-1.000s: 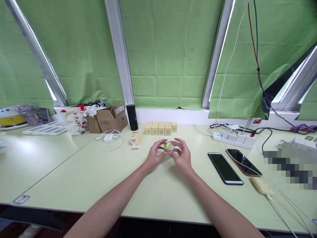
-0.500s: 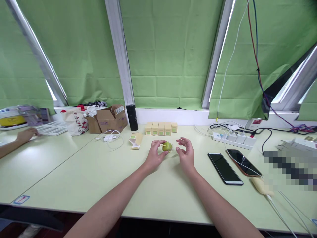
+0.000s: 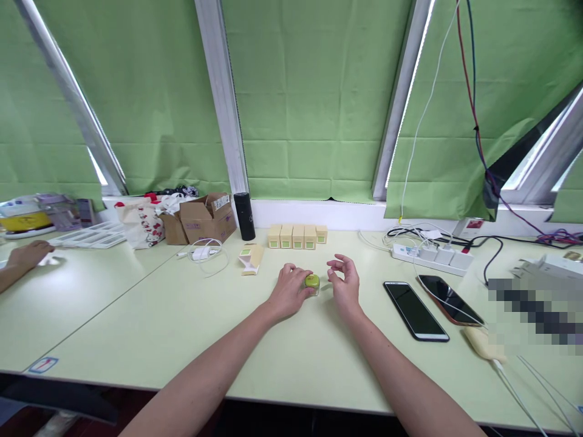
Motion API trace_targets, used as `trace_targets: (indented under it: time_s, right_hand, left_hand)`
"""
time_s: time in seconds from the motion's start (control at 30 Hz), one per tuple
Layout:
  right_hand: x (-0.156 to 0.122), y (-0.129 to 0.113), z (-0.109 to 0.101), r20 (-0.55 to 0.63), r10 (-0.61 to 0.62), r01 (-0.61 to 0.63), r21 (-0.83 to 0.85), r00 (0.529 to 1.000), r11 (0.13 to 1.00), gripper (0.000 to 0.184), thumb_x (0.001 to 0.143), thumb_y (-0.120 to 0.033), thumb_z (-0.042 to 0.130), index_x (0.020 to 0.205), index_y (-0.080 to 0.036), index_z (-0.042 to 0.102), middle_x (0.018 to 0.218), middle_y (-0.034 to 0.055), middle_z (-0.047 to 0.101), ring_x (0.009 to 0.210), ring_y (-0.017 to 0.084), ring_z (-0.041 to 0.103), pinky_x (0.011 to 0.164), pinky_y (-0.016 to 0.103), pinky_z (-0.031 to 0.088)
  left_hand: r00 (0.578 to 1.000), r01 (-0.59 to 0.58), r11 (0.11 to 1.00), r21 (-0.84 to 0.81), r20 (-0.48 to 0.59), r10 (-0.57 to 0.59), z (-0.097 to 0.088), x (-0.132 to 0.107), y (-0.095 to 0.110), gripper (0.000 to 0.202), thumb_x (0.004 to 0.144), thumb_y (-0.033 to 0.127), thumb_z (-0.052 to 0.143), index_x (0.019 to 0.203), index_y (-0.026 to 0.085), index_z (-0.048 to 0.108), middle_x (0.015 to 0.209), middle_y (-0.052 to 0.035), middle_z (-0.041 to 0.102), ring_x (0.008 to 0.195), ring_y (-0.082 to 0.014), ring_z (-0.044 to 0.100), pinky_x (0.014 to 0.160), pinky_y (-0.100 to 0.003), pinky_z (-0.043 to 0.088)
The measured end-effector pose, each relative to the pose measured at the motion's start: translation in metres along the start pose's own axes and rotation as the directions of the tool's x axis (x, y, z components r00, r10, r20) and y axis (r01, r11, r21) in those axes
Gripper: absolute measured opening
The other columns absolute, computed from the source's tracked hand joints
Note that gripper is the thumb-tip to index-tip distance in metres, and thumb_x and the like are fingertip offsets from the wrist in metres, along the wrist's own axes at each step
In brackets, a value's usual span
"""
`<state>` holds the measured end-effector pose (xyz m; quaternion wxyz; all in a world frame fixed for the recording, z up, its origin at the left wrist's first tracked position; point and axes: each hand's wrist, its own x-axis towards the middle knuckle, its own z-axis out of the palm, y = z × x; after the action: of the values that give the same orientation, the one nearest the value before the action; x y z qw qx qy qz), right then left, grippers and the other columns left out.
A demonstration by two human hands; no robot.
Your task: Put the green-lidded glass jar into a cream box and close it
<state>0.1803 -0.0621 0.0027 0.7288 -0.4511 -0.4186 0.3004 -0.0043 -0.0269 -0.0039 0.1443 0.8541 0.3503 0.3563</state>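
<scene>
A small clear jar with a green lid [image 3: 312,281] stands upright on the table. The fingers and thumb of my left hand [image 3: 290,292] grip its left side, hiding part of it. My right hand [image 3: 345,283] is a little to the right of the jar, apart from it, with its fingers loosely curved and nothing between them. Behind my left hand lies an opened tan paper box [image 3: 250,259], tipped on its side. Several small tan boxes with green labels [image 3: 292,237] stand in a row farther back.
At the back are a black bottle [image 3: 245,216], a cardboard box [image 3: 207,220] and a white charger with cable [image 3: 201,253]. To the right lie a phone [image 3: 415,311], another phone [image 3: 449,298] and a power strip [image 3: 432,258]. Another person's hand [image 3: 31,255] is at far left.
The jar has turned from tilted to upright and come down onto the table, my left hand moving with it. The other person's hand has shifted left.
</scene>
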Motion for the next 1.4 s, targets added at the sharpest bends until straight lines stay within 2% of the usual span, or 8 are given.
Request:
trace_targets:
  time_s: [0.27, 0.43, 0.6, 0.8, 1.03, 1.2, 1.33, 1.4]
  right_hand:
    - [0.0, 0.0, -0.002, 0.014, 0.01, -0.009, -0.014, 1.0, 1.0, 0.045, 0.076, -0.033, 0.071, 0.12, -0.024, 0.062, 0.105, 0.0075, 0.072, 0.101, 0.026, 0.062, 0.077, 0.038, 0.053]
    - [0.0, 0.0, -0.002, 0.005, 0.019, -0.019, -0.009, 1.0, 1.0, 0.044, 0.077, -0.032, 0.072, 0.12, -0.025, 0.063, 0.105, 0.0074, 0.073, 0.103, 0.027, 0.062, 0.078, 0.039, 0.054]
    - [-0.002, -0.001, 0.0, 0.0, 0.019, -0.019, 0.0, 1.0, 1.0, 0.044, 0.076, -0.032, 0.073, 0.118, -0.026, 0.064, 0.104, 0.0068, 0.072, 0.101, 0.027, 0.061, 0.077, 0.038, 0.053]
    - [-0.003, -0.002, 0.0, 0.013, 0.012, -0.012, -0.023, 1.0, 1.0, 0.045, 0.076, -0.033, 0.072, 0.119, -0.026, 0.063, 0.104, 0.0071, 0.072, 0.101, 0.027, 0.061, 0.077, 0.039, 0.053]
    - [-0.004, -0.002, 0.0, 0.022, -0.004, 0.006, -0.057, 1.0, 0.998, 0.044, 0.077, -0.034, 0.07, 0.12, -0.025, 0.062, 0.105, 0.0076, 0.072, 0.102, 0.027, 0.062, 0.077, 0.039, 0.053]
    - [-0.004, -0.004, 0.001, 0.037, -0.007, 0.01, -0.075, 0.999, 0.997, 0.044, 0.079, -0.034, 0.07, 0.121, -0.025, 0.061, 0.107, 0.008, 0.071, 0.104, 0.027, 0.063, 0.08, 0.039, 0.053]
    - [-0.006, -0.005, 0.001, 0.054, -0.038, 0.043, -0.102, 0.998, 0.994, 0.043, 0.081, -0.034, 0.068, 0.123, -0.025, 0.061, 0.109, 0.008, 0.072, 0.107, 0.027, 0.064, 0.081, 0.039, 0.052]
    - [-0.008, -0.007, 0.001, 0.076, -0.073, 0.082, -0.127, 0.994, 0.989, 0.041, 0.084, -0.035, 0.067, 0.124, -0.024, 0.061, 0.11, 0.0084, 0.072, 0.108, 0.027, 0.064, 0.083, 0.04, 0.052]
  left_hand:
    - [0.998, 0.034, 0.999, 0.02, -0.05, -0.033, -0.001, 0.0, 0.001, 0.045, 0.094, 0.046, 0.071, 0.135, 0.029, 0.066, 0.123, -0.0113, 0.072, 0.124, -0.0366, 0.048, 0.109, -0.058, 0.042]
    - [0.933, 0.212, 0.967, 0.142, -0.322, -0.158, -0.025, 0.01, -0.013, 0.032, 0.099, 0.038, 0.061, 0.128, 0.026, 0.068, 0.125, -0.0136, 0.066, 0.128, -0.0376, 0.045, 0.114, -0.062, 0.037]
    - [0.819, 0.53, 0.741, 0.413, -0.475, -0.322, -0.06, 0.014, -0.04, 0.041, 0.098, 0.033, 0.057, 0.135, 0.022, 0.069, 0.141, -0.0235, 0.055, 0.137, -0.0448, 0.041, 0.115, -0.064, 0.034]
    - [0.757, 0.653, 0.533, 0.538, -0.465, -0.458, -0.077, 0.011, -0.073, 0.057, 0.102, 0.041, 0.049, 0.156, 0.024, 0.055, 0.154, -0.0268, 0.049, 0.144, -0.0472, 0.045, 0.121, -0.066, 0.023]
    - [0.781, 0.61, 0.51, 0.607, -0.354, -0.514, -0.078, 0.01, -0.076, 0.056, 0.1, 0.047, 0.055, 0.148, 0.017, 0.058, 0.145, -0.0279, 0.058, 0.129, -0.0413, 0.062, 0.126, -0.064, 0.018]
    - [0.8, 0.596, 0.533, 0.601, -0.386, -0.459, -0.078, 0.01, -0.067, 0.043, 0.096, 0.028, 0.057, 0.136, 0.013, 0.058, 0.136, -0.026, 0.061, 0.129, -0.0377, 0.062, 0.126, -0.059, 0.022]
    - [0.86, 0.506, 0.601, 0.619, -0.414, -0.298, -0.077, 0.012, -0.056, 0.035, 0.095, 0.022, 0.055, 0.129, 0.014, 0.057, 0.13, -0.0228, 0.064, 0.129, -0.0367, 0.061, 0.124, -0.058, 0.029]
    - [0.88, 0.437, 0.665, 0.605, -0.441, -0.176, -0.073, 0.014, -0.047, 0.034, 0.095, 0.022, 0.056, 0.128, 0.014, 0.055, 0.128, -0.0217, 0.065, 0.126, -0.0369, 0.062, 0.117, -0.056, 0.042]
